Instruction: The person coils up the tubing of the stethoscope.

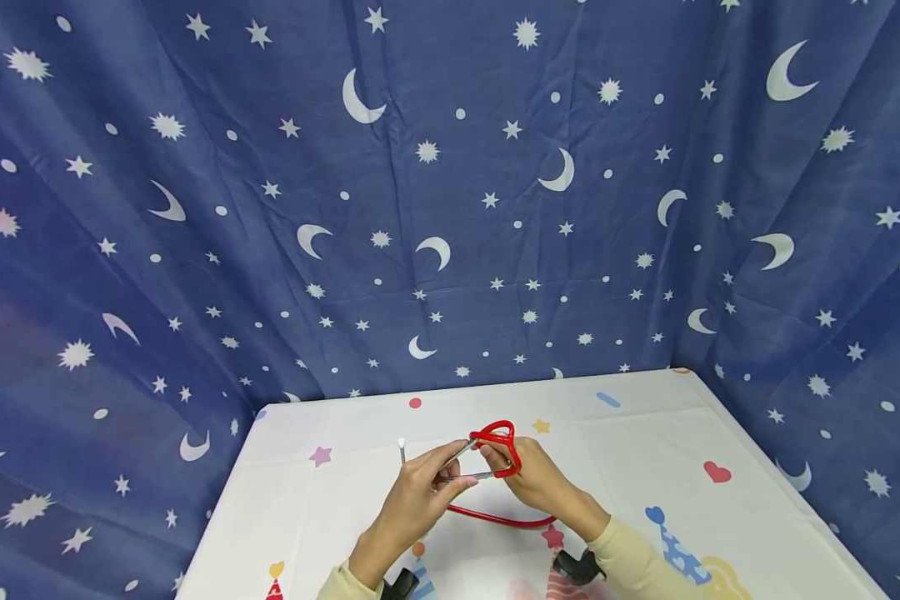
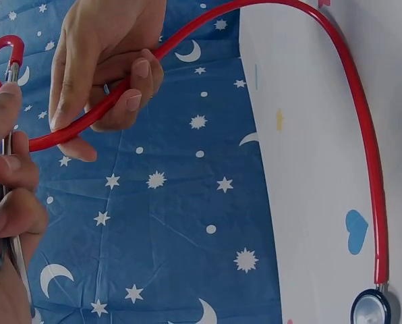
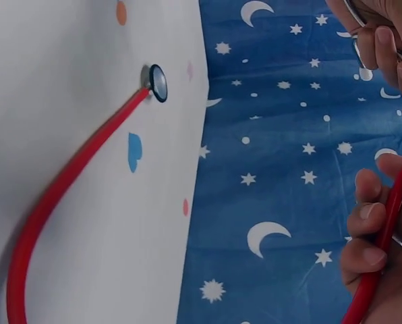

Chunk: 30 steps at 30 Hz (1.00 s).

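A stethoscope with red tubing (image 1: pixel 512 523) is held up in both hands over the table. My left hand (image 1: pixel 411 500) grips its two metal ear tubes (image 2: pixel 0 169), and one white ear tip (image 1: pixel 401 442) sticks up beyond the fingers. With curled fingers, my right hand (image 1: pixel 543 479) holds the red tube just past the fork (image 1: pixel 507 442). From there the tube bends in a long curve down to the round chest piece (image 2: pixel 371 310), which lies against the white tablecloth in both wrist views. The head view hides the chest piece behind the hands.
The white tablecloth (image 1: pixel 645 450) has printed stars, hearts and party hats. A dark blue curtain (image 1: pixel 450 208) with moons and stars hangs behind the table and along both sides. Black wrist straps (image 1: pixel 577 568) show by the cream sleeves (image 1: pixel 637 558).
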### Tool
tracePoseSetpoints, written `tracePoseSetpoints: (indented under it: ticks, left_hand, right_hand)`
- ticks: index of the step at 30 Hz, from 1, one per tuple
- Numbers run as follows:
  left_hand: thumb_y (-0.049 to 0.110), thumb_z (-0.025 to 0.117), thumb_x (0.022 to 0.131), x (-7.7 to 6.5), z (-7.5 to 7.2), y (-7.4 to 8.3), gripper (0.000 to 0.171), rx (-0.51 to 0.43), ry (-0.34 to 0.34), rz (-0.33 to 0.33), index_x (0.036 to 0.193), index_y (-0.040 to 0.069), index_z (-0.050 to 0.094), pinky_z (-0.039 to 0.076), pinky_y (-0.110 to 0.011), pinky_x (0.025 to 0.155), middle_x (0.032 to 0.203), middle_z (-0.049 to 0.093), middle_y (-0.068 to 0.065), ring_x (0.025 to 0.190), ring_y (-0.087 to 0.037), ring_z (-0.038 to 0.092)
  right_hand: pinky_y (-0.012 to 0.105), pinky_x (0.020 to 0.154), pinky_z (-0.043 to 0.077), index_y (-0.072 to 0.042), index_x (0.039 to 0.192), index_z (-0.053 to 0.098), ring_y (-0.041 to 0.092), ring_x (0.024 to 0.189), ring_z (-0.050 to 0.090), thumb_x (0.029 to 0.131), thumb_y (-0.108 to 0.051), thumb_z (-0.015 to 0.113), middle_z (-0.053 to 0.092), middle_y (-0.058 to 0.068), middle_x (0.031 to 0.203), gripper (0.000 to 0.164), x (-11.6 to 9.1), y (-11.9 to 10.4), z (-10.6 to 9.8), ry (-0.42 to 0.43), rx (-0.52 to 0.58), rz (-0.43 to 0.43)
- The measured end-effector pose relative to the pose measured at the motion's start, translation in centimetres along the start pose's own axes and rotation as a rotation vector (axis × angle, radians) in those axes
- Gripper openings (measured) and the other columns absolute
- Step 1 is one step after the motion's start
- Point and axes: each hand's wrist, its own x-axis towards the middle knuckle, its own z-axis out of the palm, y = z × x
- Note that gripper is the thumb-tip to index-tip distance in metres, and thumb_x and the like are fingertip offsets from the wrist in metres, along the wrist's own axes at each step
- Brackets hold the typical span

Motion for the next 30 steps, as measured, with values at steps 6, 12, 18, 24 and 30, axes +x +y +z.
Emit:
tracePoseSetpoints:
  ticks: [6, 12, 18, 24, 30]
  left_hand:
    - [0.011, 0.079, 0.081, -0.1, -0.1, 0.0, 0.045, 0.022, 0.013, 0.0, 0.122, 0.003, 0.063, 0.039, -0.005, 0.055, 0.076, 0.057, 0.004, 0.062, 0.003, 0.046]
    - [0.007, 0.078, 0.081, -0.1, -0.3, -0.2, 0.047, 0.014, 0.059, -0.009, 0.124, 0.001, 0.061, 0.043, -0.006, 0.054, 0.076, 0.058, 0.003, 0.062, 0.004, 0.048]
    - [0.004, 0.077, 0.081, -0.1, -0.8, -0.5, 0.047, 0.006, 0.102, -0.026, 0.125, -0.002, 0.06, 0.042, -0.007, 0.053, 0.077, 0.058, 0.002, 0.062, 0.003, 0.047]
    - [0.005, 0.079, 0.08, -0.3, -0.8, -0.7, 0.047, 0.054, 0.119, -0.056, 0.123, -0.003, 0.061, 0.043, -0.007, 0.054, 0.076, 0.059, 0.002, 0.062, 0.004, 0.047]
    - [0.006, 0.081, 0.078, -0.3, -0.8, -1.0, 0.049, 0.133, 0.137, -0.074, 0.122, -0.001, 0.062, 0.04, -0.007, 0.054, 0.075, 0.058, 0.004, 0.062, 0.004, 0.046]
  right_hand:
    - [0.019, 0.062, 0.05, -0.011, 0.117, 0.069, 0.001, 0.067, 0.054, 0.101, -0.026, 0.054, 0.07, -0.003, 0.08, 0.026, -0.8, 0.1, 0.4, -0.013, 0.008, 0.059]
    - [0.017, 0.059, 0.046, -0.012, 0.114, 0.067, -0.002, 0.068, 0.052, 0.098, -0.019, 0.059, 0.067, -0.006, 0.078, 0.019, -1.6, 0.4, 0.8, -0.015, 0.006, 0.046]
    - [0.015, 0.053, 0.038, -0.02, 0.086, 0.058, -0.005, 0.059, 0.039, 0.1, -0.018, 0.057, 0.047, -0.015, 0.066, 0.014, -2.2, 0.8, 1.2, -0.003, 0.052, 0.027]
    - [0.014, 0.051, 0.036, -0.017, 0.103, 0.066, -0.007, 0.055, 0.034, 0.103, -0.026, 0.051, 0.042, -0.019, 0.063, 0.018, -2.9, 0.3, 1.2, -0.034, 0.089, 0.088]
    - [0.015, 0.051, 0.038, -0.013, 0.118, 0.067, -0.007, 0.054, 0.035, 0.104, -0.028, 0.05, 0.044, -0.019, 0.063, 0.027, -3.5, -0.5, 0.9, -0.057, 0.096, 0.125]
